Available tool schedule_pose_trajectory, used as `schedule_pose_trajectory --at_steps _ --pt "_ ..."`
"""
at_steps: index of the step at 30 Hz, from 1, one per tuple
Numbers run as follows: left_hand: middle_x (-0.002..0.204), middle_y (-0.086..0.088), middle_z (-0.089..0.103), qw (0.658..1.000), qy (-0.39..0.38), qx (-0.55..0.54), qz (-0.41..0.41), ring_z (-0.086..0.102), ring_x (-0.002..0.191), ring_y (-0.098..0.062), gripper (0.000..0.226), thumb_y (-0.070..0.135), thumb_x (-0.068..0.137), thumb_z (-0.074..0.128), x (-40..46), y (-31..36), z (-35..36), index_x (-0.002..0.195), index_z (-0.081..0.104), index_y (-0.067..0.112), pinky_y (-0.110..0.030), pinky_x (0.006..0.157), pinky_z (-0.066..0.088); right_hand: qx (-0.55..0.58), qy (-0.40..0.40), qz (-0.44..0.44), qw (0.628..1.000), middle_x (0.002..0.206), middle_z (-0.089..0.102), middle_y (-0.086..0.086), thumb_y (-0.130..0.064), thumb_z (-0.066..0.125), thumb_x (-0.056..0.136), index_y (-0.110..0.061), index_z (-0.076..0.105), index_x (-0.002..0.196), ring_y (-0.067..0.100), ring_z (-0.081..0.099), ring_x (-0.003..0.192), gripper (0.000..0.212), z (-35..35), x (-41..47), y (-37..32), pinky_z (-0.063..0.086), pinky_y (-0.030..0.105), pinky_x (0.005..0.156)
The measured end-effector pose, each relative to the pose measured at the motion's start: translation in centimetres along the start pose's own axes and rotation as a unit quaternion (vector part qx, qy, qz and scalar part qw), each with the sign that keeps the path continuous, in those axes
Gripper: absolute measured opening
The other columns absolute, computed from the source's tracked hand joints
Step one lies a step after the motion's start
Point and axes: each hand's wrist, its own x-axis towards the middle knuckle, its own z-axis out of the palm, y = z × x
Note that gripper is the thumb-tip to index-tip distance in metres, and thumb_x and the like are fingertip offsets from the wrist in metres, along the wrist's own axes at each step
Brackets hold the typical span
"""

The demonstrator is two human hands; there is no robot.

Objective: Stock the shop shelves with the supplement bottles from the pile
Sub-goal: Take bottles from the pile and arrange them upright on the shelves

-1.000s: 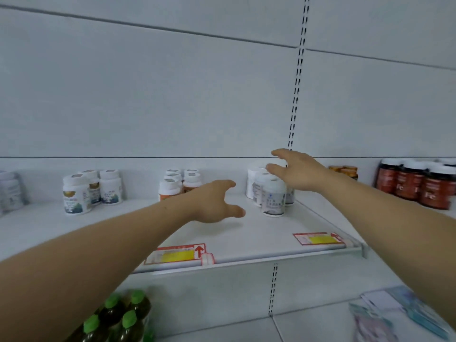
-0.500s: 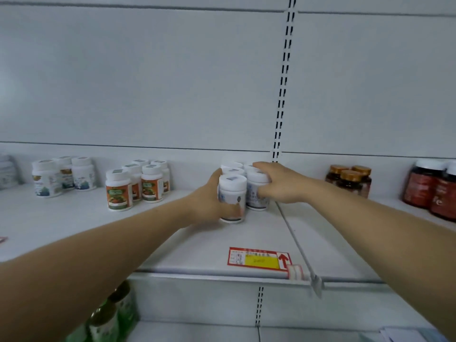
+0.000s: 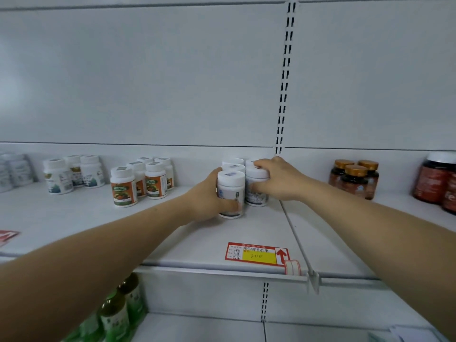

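Our left hand [image 3: 209, 196] was curled around the front white bottle [image 3: 231, 193], the thumb across its label; the other fingers were hidden behind it. Our right hand [image 3: 276, 180] lay over the white bottle beside it [image 3: 255, 191], fingers bent on its cap and thumb on its side, so this grip was also closed on a bottle. Both bottles stood upright on the shelf [image 3: 197, 243], touching each other, with more white bottles [image 3: 233, 164] just behind, mostly covered. Their label text was too blurred to read. Half a second before, the hands held the same two bottles in almost the same way; a second before, both were spread and held nothing. Left stood the orange-label bottles [image 3: 138, 181], right the dark amber bottles [image 3: 355, 176]. The price tag [image 3: 256, 254] was at the shelf edge. The green bottles [image 3: 118, 314] below were partly cut off.
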Motion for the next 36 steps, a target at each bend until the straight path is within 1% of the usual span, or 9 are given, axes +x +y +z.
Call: schedule_pose_trajectory --at_steps 5,8,11,13,16,23,28,32,36 --pt "0.123 0.013 0.044 0.999 -0.011 -0.013 -0.031 0.048 0.105 -0.010 0.107 0.014 0.076 0.075 0.3 0.3 -0.4 0.150 -0.001 0.030 -0.022 0.083 0.039 -0.004 -0.016 0.009 1.000 0.140 0.030 0.004 -0.028 0.067 0.081 -0.027 0.036 0.142 0.022 0.041 0.126 0.068 -0.1 0.3 -0.1 0.033 0.026 0.096" --pt "0.100 0.025 0.046 1.000 -0.004 -0.008 -0.012 0.051 0.085 0.004 0.097 0.008 0.078 0.073 0.2 0.4 -0.3 0.148 0.009 0.030 -0.004 0.063 0.041 -0.019 -0.020 -0.012 1.000 0.132 0.044 0.008 -0.024 0.066 0.077 -0.024 0.050 0.118 0.023 0.048 0.110 0.045 0.1 0.6 0.0 0.039 0.028 0.083" --pt "0.092 0.033 0.036 1.000 0.019 -0.007 0.004 0.043 0.074 0.014 0.096 0.008 0.079 0.074 -0.2 0.4 0.0 0.146 0.009 0.031 0.003 0.049 0.037 -0.007 -0.025 -0.008 1.000 0.130 0.037 0.004 -0.023 0.068 0.079 -0.022 0.045 0.131 0.021 0.046 0.110 0.057 0.2 0.2 0.2 0.039 0.027 0.089" --pt "0.099 0.030 0.040 1.000 0.024 -0.004 0.008 0.048 0.078 0.011 0.099 0.010 0.076 0.076 -0.3 0.2 0.2 0.146 0.010 0.033 0.001 0.053 0.040 0.017 -0.014 0.003 1.000 0.124 0.029 0.001 -0.027 0.070 0.080 -0.027 0.040 0.139 0.017 0.044 0.106 0.066 0.0 0.0 0.5 0.035 0.023 0.090" --pt "0.126 0.008 0.044 0.999 0.032 0.009 0.002 0.054 0.095 -0.006 0.101 0.015 0.071 0.080 -0.5 -0.1 0.1 0.144 0.013 0.033 -0.014 0.072 0.046 0.020 -0.001 0.002 1.000 0.123 0.035 0.004 -0.029 0.069 0.082 -0.028 0.040 0.140 0.017 0.044 0.101 0.065 -0.2 -0.2 0.4 0.033 0.023 0.086" --pt "0.109 0.008 0.051 0.999 0.029 0.034 0.007 0.054 0.092 -0.010 0.092 0.016 0.076 0.077 -0.9 -0.1 0.1 0.143 0.017 0.029 -0.023 0.083 0.043 0.019 -0.004 -0.006 1.000 0.131 0.035 0.006 -0.026 0.068 0.084 -0.027 0.041 0.140 0.016 0.044 0.100 0.062 -0.4 -0.4 -0.1 0.034 0.022 0.085" --pt "0.104 0.018 0.045 0.999 0.020 0.032 0.013 0.051 0.087 0.001 0.092 0.016 0.076 0.076 -1.1 0.1 -0.1 0.144 0.015 0.029 -0.010 0.071 0.041 0.021 0.014 -0.001 1.000 0.126 0.036 0.007 -0.027 0.067 0.086 -0.029 0.043 0.139 0.018 0.045 0.096 0.059 -0.1 -0.2 0.1 0.032 0.022 0.084" --pt "0.115 0.008 0.048 0.999 0.030 0.035 0.004 0.055 0.100 -0.014 0.089 0.017 0.076 0.077 -0.9 -0.1 -0.2 0.142 0.019 0.031 -0.024 0.081 0.045 0.000 0.008 -0.012 1.000 0.131 0.039 0.009 -0.022 0.063 0.088 -0.024 0.039 0.141 0.021 0.046 0.105 0.058 -0.1 -0.2 0.0 0.033 0.023 0.085" --pt "0.116 0.007 0.048 0.999 0.036 0.039 0.001 0.057 0.100 -0.016 0.091 0.018 0.075 0.077 -0.7 -0.2 -0.1 0.143 0.018 0.030 -0.026 0.083 0.045 -0.003 0.005 -0.008 1.000 0.132 0.037 0.006 -0.028 0.064 0.086 -0.024 0.039 0.140 0.020 0.044 0.114 0.060 0.1 -0.3 -0.1 0.033 0.023 0.089"
